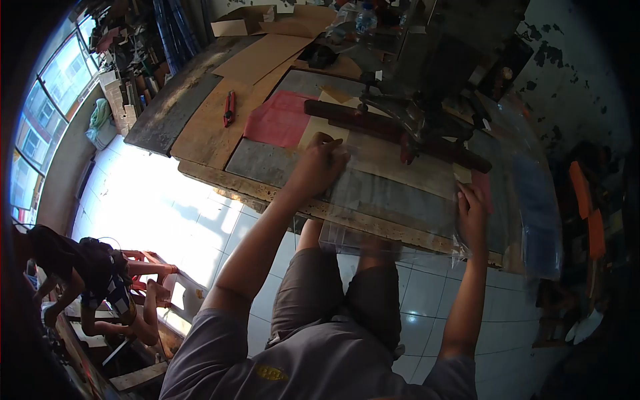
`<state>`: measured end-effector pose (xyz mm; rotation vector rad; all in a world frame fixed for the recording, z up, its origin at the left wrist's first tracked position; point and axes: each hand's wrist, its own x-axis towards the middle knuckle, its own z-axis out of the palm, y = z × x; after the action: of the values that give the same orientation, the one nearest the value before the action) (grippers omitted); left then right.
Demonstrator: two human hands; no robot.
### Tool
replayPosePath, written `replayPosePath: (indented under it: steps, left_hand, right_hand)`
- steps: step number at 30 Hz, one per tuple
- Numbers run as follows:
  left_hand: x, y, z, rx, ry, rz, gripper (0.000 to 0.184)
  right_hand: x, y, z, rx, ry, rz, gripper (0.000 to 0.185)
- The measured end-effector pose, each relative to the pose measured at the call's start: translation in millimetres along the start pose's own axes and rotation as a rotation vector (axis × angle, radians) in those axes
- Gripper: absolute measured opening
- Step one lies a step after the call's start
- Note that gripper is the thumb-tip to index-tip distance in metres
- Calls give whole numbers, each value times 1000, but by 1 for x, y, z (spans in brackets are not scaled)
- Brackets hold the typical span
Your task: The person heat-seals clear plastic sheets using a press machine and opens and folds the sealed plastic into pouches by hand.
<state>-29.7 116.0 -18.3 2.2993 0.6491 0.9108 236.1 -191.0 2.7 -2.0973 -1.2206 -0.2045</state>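
Note:
A clear plastic sheet (pixel 387 203) stretches between my two hands, over the front edge of the worktable, its lower part hanging past the edge. My left hand (pixel 320 163) pinches its left side, fingers closed. At the right side my right hand (pixel 472 210) grips the sheet with bent fingers. Just beyond them, a long dark bar (pixel 393 137) of a bench machine (pixel 413 100) runs across the table. Beneath the bar lie a tan strip (pixel 393 167) and a pink-red sheet (pixel 280 120), which shows left of the bar.
A red cutter knife (pixel 230 108) lies on brown board (pixel 207 130) at the left. Cardboard pieces (pixel 267 57) and a plastic bottle (pixel 365 19) are at the back. More clear plastic (pixel 537 227) hangs off the right side. Another person (pixel 87 267) sits at the lower left.

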Motion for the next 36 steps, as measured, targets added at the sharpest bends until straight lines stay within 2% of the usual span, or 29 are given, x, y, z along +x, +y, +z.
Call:
replayPosePath:
  steps: [4,16,20,25,28,36]
  left_hand:
    - [12,1,3,100,-32,-64,45]
    - [12,1,5,161,7,-22,43]
    - [24,0,7,191,-67,-102,42]
    - [39,21,5,222,-83,-225,38]
    - [36,13,19,193,45,-147,33]
    - [34,17,22,251,23,-106,30]
  right_hand:
    - [-4,0,0,33,19,26,26]
    - [-4,0,0,76,24,78,29]
    - [0,13,5,25,44,-25,36]
    - [18,28,3,140,-110,86,38]
    - [22,25,5,104,-131,82,38]
    - [20,24,10,-25,-115,29,38]
